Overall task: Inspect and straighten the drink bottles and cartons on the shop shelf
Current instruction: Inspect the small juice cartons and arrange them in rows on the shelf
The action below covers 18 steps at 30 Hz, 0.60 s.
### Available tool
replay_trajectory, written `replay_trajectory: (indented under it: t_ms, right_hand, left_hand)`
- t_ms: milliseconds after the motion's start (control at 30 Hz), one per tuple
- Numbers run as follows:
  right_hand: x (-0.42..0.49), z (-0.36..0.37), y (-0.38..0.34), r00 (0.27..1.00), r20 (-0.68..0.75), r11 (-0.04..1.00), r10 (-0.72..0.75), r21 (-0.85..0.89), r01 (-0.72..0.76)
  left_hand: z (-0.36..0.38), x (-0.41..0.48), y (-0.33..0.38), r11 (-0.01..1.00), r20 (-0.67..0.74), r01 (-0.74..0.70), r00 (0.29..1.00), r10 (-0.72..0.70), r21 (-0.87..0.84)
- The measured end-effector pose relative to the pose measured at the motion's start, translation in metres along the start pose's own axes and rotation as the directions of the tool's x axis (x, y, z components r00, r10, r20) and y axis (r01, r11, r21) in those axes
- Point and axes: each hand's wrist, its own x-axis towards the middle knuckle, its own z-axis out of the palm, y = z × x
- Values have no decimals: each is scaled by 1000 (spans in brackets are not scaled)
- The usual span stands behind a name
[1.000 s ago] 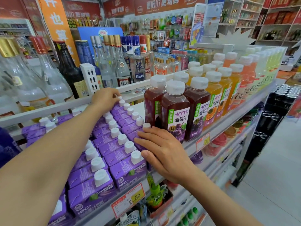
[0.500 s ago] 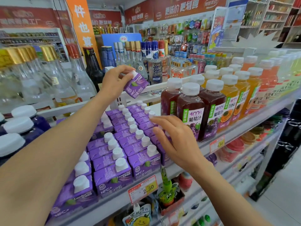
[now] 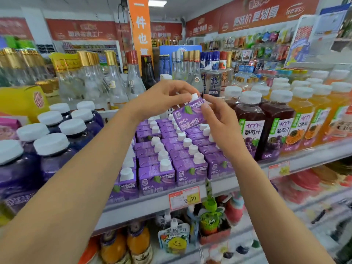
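A carton (image 3: 190,118) was gripped at its capped top by the fingers (image 3: 182,88) of the left hand (image 3: 162,101) and pinched at its right edge by those of the right hand (image 3: 219,123). It was held tilted above the carton rows (image 3: 171,155) on the shelf (image 3: 240,181).

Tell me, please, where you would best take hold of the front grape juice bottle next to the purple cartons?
Probably the neck just under its white cap, fingers coming from front and above. The grape juice bottle stands upright with another bottle tight on the right and more behind, leaving the top freest.
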Motion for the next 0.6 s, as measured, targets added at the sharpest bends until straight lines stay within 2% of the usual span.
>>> replay_trajectory:
  t_ms: [200, 333, 400, 500, 600]
  right_hand:
    - [-28, 7, 9, 998, -54, 991, 31, 132, -23]
    - [-52, 2, -3, 993, -93, 962, 73, 271, -45]
    - [-61, -6, -9, 992, -35, 936, 118, 337, -100]
    - [-73, -19, -21, 969, 174, 861, 174, 451, -236]
    - [-86, -25, -25, 958, 209, 799, 195, 533, -278]
  left_hand:
    - [23, -32, -1, 995, -72, 96, 993, -98, -22]
    - [36, -56, 8, 964, -136, 203, 964, -227, -169]
    - [43, -69, 15, 950, -183, 193, 953, -241, -245]
    - [57, -89, 26, 936, -248, 160, 938, -243, -313]
    - [74, -110, 36, 879, -276, 142, 916, -291, -456]
